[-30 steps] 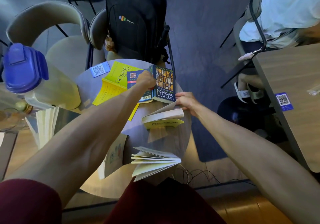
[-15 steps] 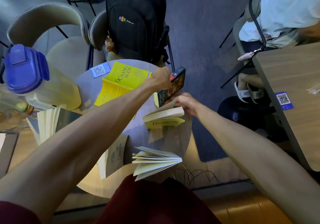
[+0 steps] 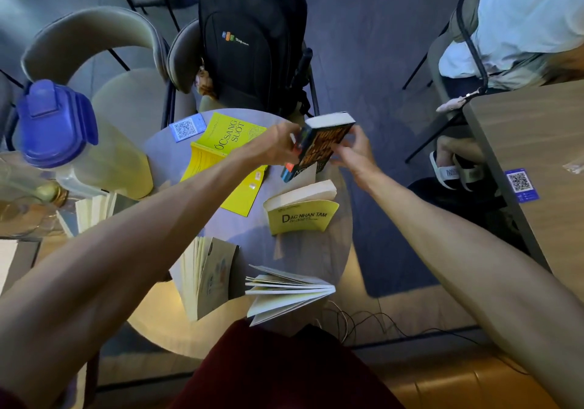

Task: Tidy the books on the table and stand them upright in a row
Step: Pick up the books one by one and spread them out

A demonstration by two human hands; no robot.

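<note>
Both hands grip one dark paperback [image 3: 322, 143] above the far edge of the round table [image 3: 294, 250]: the left hand [image 3: 278, 147] clasps its spine side and the right hand [image 3: 354, 152] its opposite cover, fingers curled around it. The book is lifted and tilted, its long axis running from the near left up to the far right, with the white page edge at the far end. Beneath the left forearm a yellow book [image 3: 227, 143] lies flat and open near the far left edge, beside a blue QR card [image 3: 186, 127]. Nearer, a yellow-covered book [image 3: 300, 211] stands by the right edge, and two fanned-open books [image 3: 208, 276] [image 3: 284, 291] stand at the near edge. A black backpack [image 3: 252, 38] sits on a chair beyond the table, over dark carpet.
</note>
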